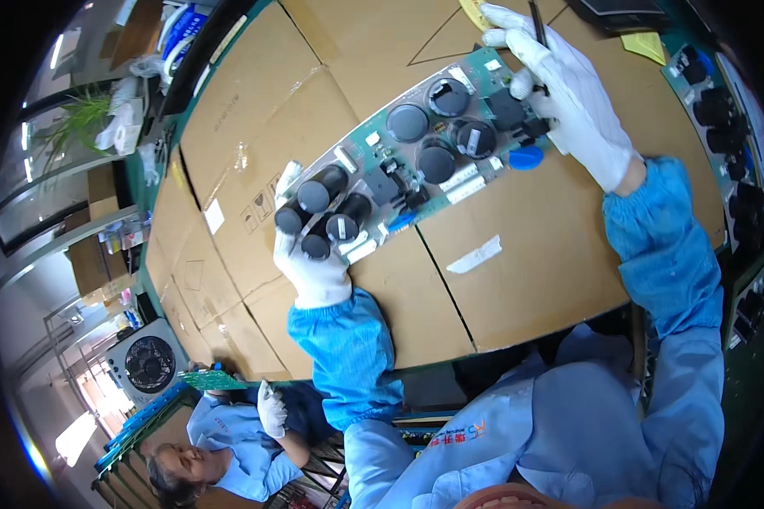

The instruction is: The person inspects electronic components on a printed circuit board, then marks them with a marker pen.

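Observation:
A long green circuit board (412, 157) is held slantwise above the cardboard-covered table, its right end higher in the picture. Several large black cylindrical capacitors (407, 124) and blue disc parts (525, 158) are fitted on it. My left hand (316, 276), in a white glove, closes round the board's left end; capacitors hide some of its fingers. At the other end is my gloved right hand (581, 110), with a slim dark tool (537, 24) held between its fingers. The thumb touches or nearly touches the board's right edge. The tool's exact kind cannot be made out.
Flattened cardboard (535, 271) covers the table. More boards with black capacitors (721, 127) line the right side. A yellow piece (645, 46) and a dark object (620, 13) lie at the far right. At lower left, a co-worker (246, 450) sits near another green board (212, 379) and a fan (149, 363).

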The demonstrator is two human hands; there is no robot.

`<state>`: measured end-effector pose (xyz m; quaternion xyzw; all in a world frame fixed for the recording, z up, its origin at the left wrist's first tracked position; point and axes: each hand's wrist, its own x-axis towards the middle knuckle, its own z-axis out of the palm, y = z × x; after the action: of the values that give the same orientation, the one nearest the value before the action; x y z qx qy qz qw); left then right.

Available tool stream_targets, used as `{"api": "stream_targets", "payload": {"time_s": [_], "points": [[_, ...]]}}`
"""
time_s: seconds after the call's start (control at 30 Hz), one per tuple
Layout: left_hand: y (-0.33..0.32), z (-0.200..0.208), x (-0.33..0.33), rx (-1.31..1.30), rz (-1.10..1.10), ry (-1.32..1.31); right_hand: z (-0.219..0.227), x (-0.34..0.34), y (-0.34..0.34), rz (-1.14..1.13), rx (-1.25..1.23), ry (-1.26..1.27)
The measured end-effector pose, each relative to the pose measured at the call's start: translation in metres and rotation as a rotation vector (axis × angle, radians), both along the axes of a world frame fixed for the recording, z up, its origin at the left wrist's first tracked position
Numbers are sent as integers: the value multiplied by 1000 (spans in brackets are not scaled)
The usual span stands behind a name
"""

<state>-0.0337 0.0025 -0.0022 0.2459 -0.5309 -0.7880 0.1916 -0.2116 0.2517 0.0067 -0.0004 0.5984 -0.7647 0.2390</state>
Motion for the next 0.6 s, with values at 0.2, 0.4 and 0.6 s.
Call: {"api": "stream_targets", "payload": {"time_s": [0.2,0.4,0.6], "points": [[3,4,-4,71,100,15,8,-2,2,72,141,151],[4,6,-6,16,114,-3,-17,-14,11,82,273,84],[-7,-6,3,289,-55,147,3,-1,7,184,294,46]]}}
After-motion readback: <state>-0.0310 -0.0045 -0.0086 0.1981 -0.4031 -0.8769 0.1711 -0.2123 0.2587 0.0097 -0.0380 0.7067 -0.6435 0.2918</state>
